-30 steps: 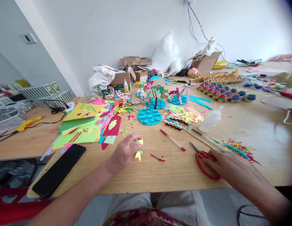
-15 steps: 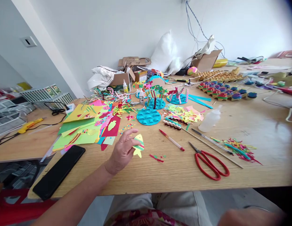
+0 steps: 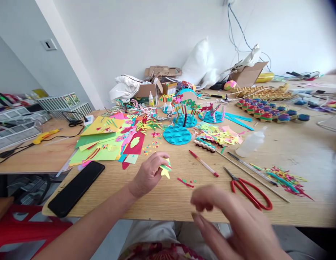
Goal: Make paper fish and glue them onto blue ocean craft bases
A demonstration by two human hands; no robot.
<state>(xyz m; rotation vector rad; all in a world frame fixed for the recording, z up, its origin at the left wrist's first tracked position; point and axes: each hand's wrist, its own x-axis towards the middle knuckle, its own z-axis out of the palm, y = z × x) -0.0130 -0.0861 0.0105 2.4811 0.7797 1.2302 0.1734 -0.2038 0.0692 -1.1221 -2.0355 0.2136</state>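
Note:
Between the thumb and fingers of my left hand (image 3: 149,173) is a small yellow paper fish (image 3: 165,169) with red and green stripes; the fingers cover part of it. My right hand (image 3: 235,220), slightly blurred, hovers over the front edge of the table with thumb and fingers apart and nothing between them. Just beyond it lie red-handled scissors (image 3: 252,191). Thin red and green paper scraps (image 3: 185,182) are on the wood between the two hands. A red pen (image 3: 203,163) rests further back, near a round blue scalloped base (image 3: 177,134).
Coloured paper sheets (image 3: 103,144) and a black phone (image 3: 76,187) lie to the left. On the right are a wooden stick (image 3: 254,177), a white squeeze bottle (image 3: 250,143) and a heap of paper strips (image 3: 284,178). Finished fish stands (image 3: 185,117) and painted egg cartons (image 3: 271,110) stand further back.
My right hand has risen into view from the lower right, over the table's front edge. My left hand's fingers have folded further over the paper fish. The view has shifted slightly left.

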